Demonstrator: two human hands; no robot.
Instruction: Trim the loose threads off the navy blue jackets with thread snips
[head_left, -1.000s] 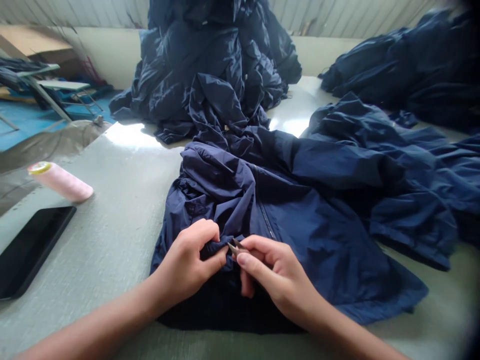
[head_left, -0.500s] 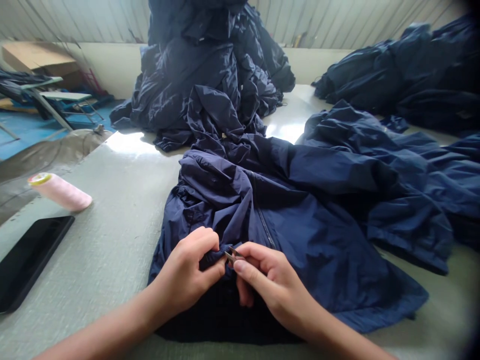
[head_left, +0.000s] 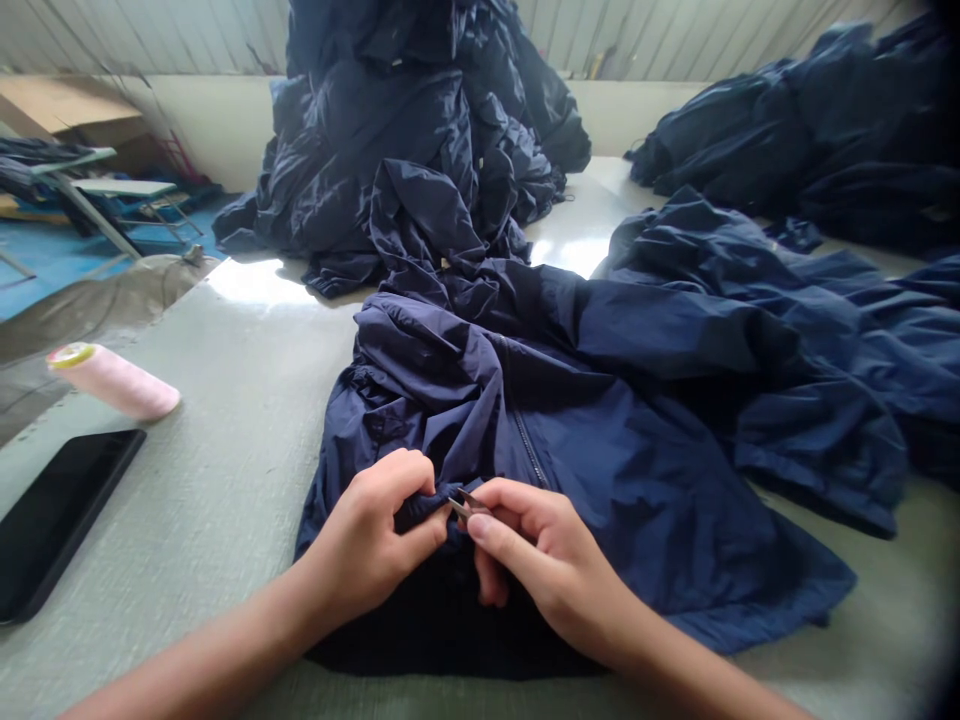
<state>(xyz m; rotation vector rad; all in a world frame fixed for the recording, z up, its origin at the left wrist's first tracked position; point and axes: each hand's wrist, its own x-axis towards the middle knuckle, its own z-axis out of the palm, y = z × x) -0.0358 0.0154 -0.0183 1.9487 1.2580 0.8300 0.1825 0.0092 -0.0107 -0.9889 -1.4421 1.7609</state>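
Note:
A navy jacket [head_left: 622,480] with a dark zipper [head_left: 527,430] lies spread on the table in front of me. My left hand [head_left: 379,535] pinches a fold of the jacket near its lower left part. Close beside it, my right hand [head_left: 544,550] grips small metal thread snips [head_left: 466,506] between thumb and forefinger. The two pointed blades stand slightly apart, with their tips at the pinched fabric by my left fingertips. The rest of the snips is hidden inside my right hand.
A pink thread cone [head_left: 116,382] lies on its side at the left, above a black phone [head_left: 64,520] on the pale table [head_left: 240,440]. A tall heap of navy garments [head_left: 420,130] rises behind the jacket. More dark garments [head_left: 810,130] are piled at the right.
The view has shifted very slightly. Both hands keep nearly the same place, with the snips still at the pinched fabric.

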